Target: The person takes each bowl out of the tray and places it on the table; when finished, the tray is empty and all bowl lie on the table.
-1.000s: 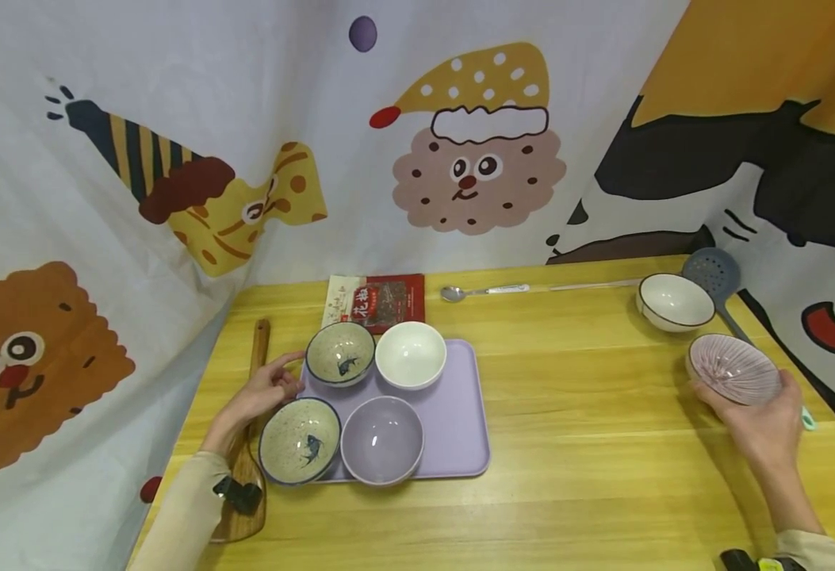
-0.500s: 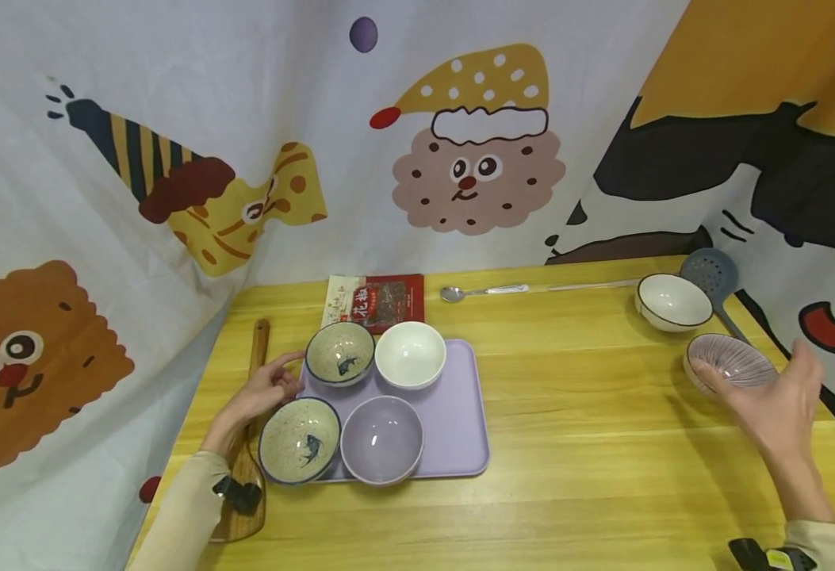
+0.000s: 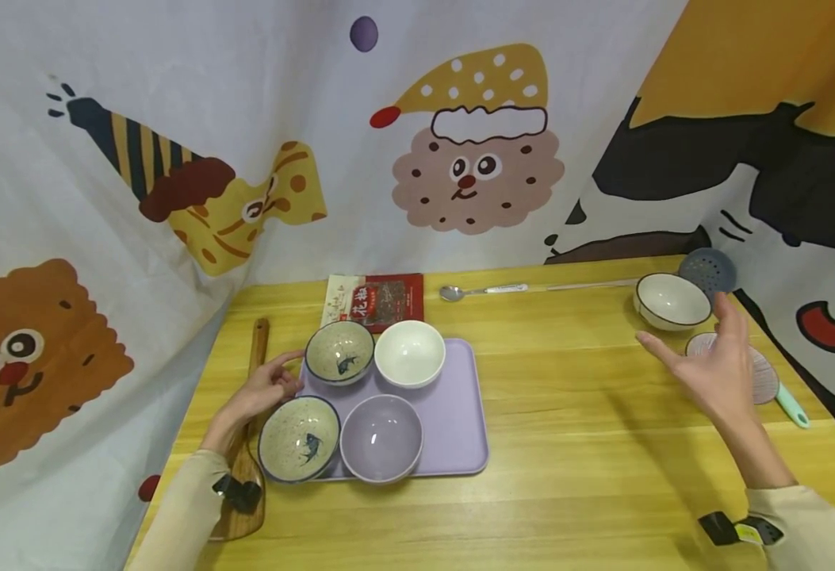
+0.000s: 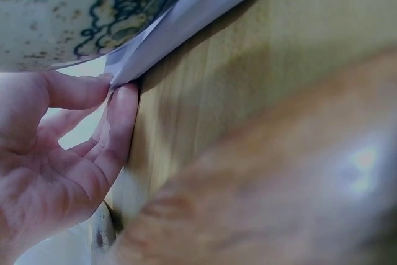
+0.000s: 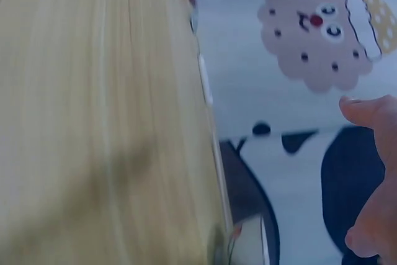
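Note:
My left hand (image 3: 263,392) is at the left side of the lilac tray (image 3: 463,408), and in the left wrist view its thumb and finger pinch the tray's rim (image 4: 146,51). On the tray are two speckled fish bowls (image 3: 299,440), a white bowl (image 3: 411,355) and a purple bowl (image 3: 383,440). At the right, my right hand (image 3: 720,381) is raised with thumb and fingers spread, holding nothing. It partly hides a pink striped bowl (image 3: 765,379). Just behind stands a white bowl with a dark rim (image 3: 672,301).
A wooden spatula (image 3: 246,492) lies left of the tray, under my left forearm. Along the back are a red spice packet (image 3: 388,301), a metal spoon (image 3: 484,293) and a thin stick (image 3: 591,284). A grey skimmer (image 3: 710,270) with a green handle end lies at the right edge.
My right hand has let go of the pink striped bowl, leaving it on the right side, and has moved up and left of it. The left hand stays at the tray.

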The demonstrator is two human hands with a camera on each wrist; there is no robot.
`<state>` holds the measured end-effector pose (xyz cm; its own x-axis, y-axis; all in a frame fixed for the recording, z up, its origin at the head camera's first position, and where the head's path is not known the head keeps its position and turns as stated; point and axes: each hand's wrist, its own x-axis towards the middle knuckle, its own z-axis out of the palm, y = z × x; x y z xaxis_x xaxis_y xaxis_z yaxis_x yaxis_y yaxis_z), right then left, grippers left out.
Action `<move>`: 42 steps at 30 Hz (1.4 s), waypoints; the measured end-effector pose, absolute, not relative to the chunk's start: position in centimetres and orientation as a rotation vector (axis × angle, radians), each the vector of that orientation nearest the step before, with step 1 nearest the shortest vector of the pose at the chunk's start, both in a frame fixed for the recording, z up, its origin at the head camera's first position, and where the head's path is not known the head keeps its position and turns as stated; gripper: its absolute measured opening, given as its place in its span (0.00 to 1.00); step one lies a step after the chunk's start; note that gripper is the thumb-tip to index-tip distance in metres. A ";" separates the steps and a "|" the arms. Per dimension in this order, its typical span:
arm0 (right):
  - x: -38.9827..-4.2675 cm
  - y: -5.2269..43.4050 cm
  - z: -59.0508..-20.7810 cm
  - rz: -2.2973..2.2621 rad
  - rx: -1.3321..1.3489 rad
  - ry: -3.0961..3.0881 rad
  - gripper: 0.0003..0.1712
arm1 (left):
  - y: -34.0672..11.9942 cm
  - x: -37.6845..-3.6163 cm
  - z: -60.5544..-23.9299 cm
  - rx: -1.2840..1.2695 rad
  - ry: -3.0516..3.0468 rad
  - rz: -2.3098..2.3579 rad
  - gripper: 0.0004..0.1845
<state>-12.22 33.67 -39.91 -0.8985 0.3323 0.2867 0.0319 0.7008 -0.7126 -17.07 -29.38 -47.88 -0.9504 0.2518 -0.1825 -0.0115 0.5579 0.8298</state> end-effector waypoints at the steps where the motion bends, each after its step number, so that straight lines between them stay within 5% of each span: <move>1: -12.4 33.1 -39.8 1.047 -0.245 -2.516 0.63 | -29.4 -17.1 -47.9 0.193 2.513 1.342 0.34; 20: -17.6 22.5 -38.5 1.126 0.229 -2.645 0.69 | -29.6 -17.2 -47.8 0.186 2.518 1.332 0.34; 42: -20.4 12.4 -41.8 1.230 0.776 -2.820 0.72 | -29.3 -17.2 -47.5 0.155 2.498 1.321 0.35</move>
<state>-20.44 12.37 -41.77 -0.8798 -0.4467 0.1623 -0.4229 0.5799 -0.6963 -17.19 -29.31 -47.55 -0.9459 0.2378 -0.2207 -0.0486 0.5687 0.8211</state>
